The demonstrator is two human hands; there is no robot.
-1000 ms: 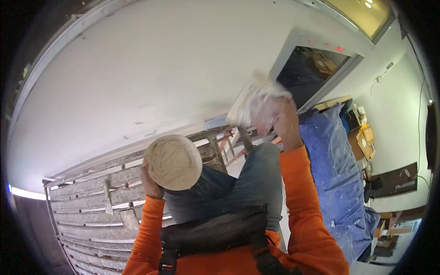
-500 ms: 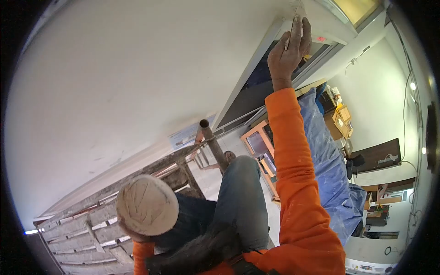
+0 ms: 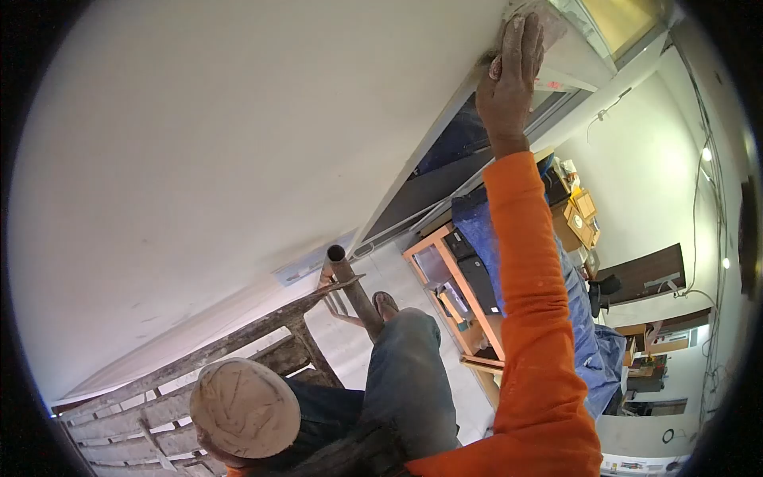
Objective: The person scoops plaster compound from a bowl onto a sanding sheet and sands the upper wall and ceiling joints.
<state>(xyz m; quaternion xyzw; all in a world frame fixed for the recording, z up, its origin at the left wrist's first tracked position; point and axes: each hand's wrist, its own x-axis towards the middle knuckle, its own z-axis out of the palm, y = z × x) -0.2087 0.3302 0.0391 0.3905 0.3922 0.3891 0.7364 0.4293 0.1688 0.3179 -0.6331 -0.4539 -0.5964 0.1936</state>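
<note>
Well below the window (image 3: 445, 159), we hold a round tub (image 3: 245, 407) of pale, scored paste in our left hand (image 3: 208, 447), mostly hidden. Our right hand (image 3: 515, 67), lower beside the window a second ago, now grips what looks like a pale flat tool (image 3: 552, 25) at the window's upper end, bringing the work onto the wall (image 3: 199, 159).

No lettering can be read, neither in the red marks (image 3: 553, 85) (small and blurred) beside the dark opening (image 3: 449, 147) nor on the bluish strip (image 3: 300, 271) along the wall (image 3: 199, 159).
</note>
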